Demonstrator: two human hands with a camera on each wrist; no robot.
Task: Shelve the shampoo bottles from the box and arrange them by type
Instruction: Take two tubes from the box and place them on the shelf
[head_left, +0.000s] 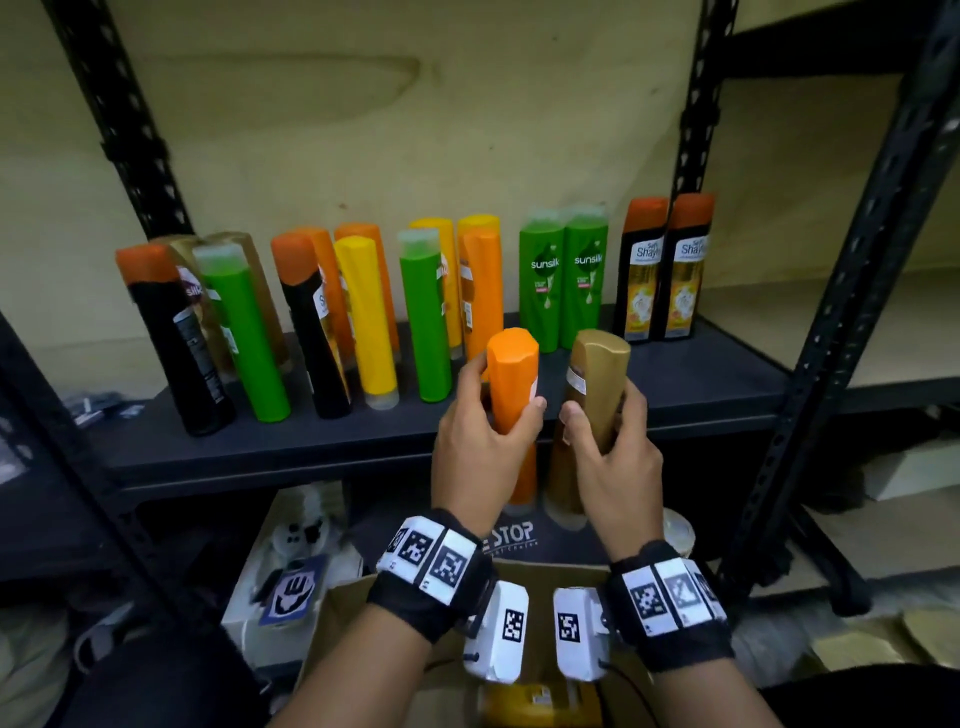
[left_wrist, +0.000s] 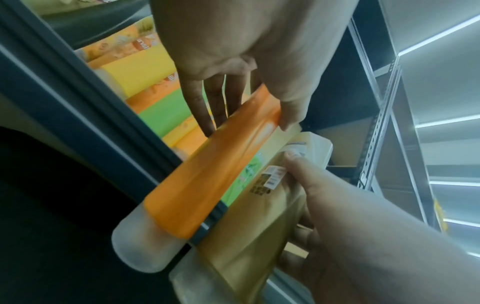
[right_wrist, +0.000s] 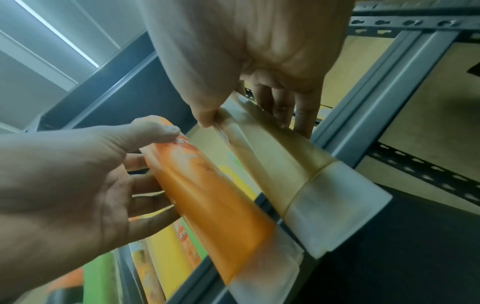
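At far left of the dark grey metal shelf, a black plastic bottle with an orange end, leaning, with a green plastic bottle just beside it and gold bottles behind. Next along, a second black bottle with an orange end, a yellow plastic bottle and orange ones behind, then another green bottle in front of yellow and orange ones. Further right, two upright green bottles labelled sunsilk, side by side and touching, then two upright black-and-gold bottles with orange tops at the right end, near the black perforated upright. In front of the shelf edge, left hand wrapped round a slim orange plastic shampoo bottle, thumb on its near face, fingers behind, frosted clear cap pointing down. Just beside it, right hand gripping a gold plastic shampoo bottle, thumb on the label side, its translucent cap likewise downward. Both held bottles close together, raised to shelf height but not on the board. Below the wrists, a brown cardboard box with a yellow bottle lying inside. Black wristbands with white coded tags on both wrists.
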